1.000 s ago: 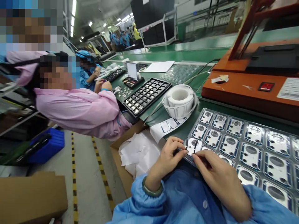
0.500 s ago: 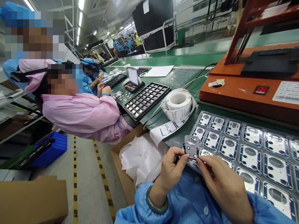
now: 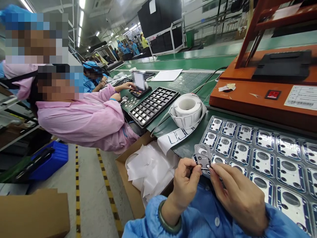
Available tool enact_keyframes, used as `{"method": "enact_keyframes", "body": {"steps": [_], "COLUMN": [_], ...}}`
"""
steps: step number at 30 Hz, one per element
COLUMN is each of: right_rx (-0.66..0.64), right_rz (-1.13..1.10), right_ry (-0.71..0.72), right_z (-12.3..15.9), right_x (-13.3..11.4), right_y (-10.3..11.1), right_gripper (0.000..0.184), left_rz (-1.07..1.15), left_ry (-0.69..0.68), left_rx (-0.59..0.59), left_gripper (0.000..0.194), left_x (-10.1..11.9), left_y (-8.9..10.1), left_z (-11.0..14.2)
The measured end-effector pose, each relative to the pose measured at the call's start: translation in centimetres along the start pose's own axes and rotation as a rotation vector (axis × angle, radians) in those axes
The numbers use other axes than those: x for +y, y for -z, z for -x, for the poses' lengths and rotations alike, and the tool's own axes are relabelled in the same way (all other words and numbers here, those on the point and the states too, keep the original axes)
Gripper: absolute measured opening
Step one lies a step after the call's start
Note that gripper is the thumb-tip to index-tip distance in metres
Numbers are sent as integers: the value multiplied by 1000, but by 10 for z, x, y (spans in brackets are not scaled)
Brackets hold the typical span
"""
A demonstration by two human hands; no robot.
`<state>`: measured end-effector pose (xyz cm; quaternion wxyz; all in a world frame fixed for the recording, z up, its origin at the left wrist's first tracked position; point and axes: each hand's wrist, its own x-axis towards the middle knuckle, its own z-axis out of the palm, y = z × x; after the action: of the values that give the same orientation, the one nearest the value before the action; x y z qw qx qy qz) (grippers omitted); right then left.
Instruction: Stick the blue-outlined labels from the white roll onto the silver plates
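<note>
My left hand (image 3: 186,182) and my right hand (image 3: 237,195) both pinch a small clear plastic part with dark holes (image 3: 203,158), held just above the near left corner of a clear blister tray (image 3: 272,155) full of similar parts. The left thumb and forefinger grip its left edge, the right fingertips its right edge. Behind the tray stands a white roll of labels (image 3: 188,109), its strip trailing toward the table edge.
An orange press machine (image 3: 260,96) stands at the back right. A black compartment tray (image 3: 155,104) lies left of the roll. A cardboard box of white paper scraps (image 3: 146,168) sits below the table edge. A co-worker in pink (image 3: 84,119) reaches over the green table.
My hands lifted the small part out of the tray's corner and now hold it above the tray. The co-worker in pink stretched an arm out over the table.
</note>
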<state>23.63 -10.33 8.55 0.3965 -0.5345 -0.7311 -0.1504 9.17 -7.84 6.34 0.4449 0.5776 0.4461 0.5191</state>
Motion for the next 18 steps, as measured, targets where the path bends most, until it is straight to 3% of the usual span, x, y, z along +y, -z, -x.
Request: {"method": "enact_keyframes", "body": {"steps": [7, 18], "right_rx": [89, 82], "right_rz": [18, 79], "right_ry": [55, 55], "right_z": [-1, 1], "right_x": [1, 1], "right_y": [3, 4], "right_gripper": [22, 24], "left_rz": [-22, -14], "left_ry": [-35, -176], "left_rx": [-29, 33], "left_gripper": [8, 6], "left_x": [0, 8], "left_y": [1, 2], "left_z": [4, 6]}}
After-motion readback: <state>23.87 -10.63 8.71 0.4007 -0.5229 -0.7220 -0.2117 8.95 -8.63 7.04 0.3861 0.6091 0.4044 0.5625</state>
